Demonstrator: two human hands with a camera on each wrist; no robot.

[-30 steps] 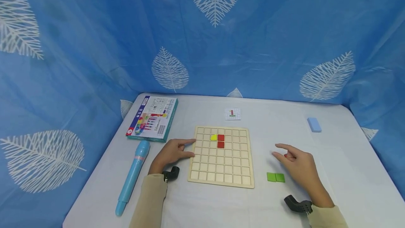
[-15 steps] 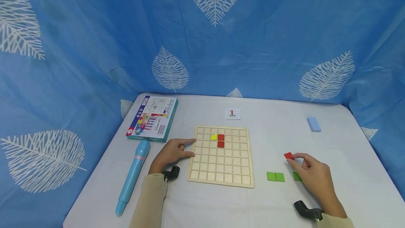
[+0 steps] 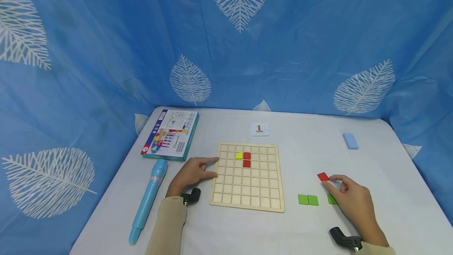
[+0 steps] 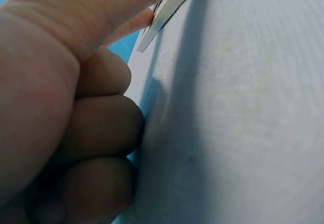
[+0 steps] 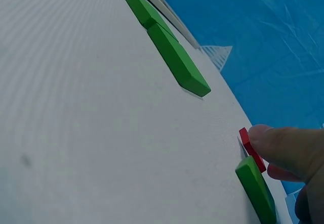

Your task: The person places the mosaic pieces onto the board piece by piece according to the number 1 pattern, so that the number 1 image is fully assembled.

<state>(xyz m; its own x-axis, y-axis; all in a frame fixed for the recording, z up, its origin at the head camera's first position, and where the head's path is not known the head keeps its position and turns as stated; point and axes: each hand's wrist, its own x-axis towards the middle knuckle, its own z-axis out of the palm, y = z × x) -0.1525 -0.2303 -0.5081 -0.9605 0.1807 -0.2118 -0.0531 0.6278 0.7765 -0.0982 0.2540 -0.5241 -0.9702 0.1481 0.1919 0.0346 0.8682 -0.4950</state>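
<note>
My right hand (image 3: 352,198) pinches a small red square tile (image 3: 323,176) at its edge with thumb and index finger, close to the tabletop. In the right wrist view the thumb tip lies against the red tile (image 5: 251,149). A green tile (image 3: 331,199) is partly hidden behind that hand. Two more green tiles (image 3: 308,200) lie side by side to its left. With thumb and index finger spread apart, my left hand (image 3: 192,172) touches the left edge of a wooden grid board (image 3: 247,206); its other fingers are curled. One yellow tile (image 3: 239,155) and two red tiles (image 3: 246,159) sit in the board's cells.
Behind the board lies a small pattern card (image 3: 260,129). A flat boxed set (image 3: 171,133) and a light-blue tube-shaped object (image 3: 148,202) are on the left. A pale blue block (image 3: 350,141) lies at the back right.
My right hand has moved right, away from the board, and the red tile now shows at its fingertips. A third green tile has come into view beside it. The left hand stays put.
</note>
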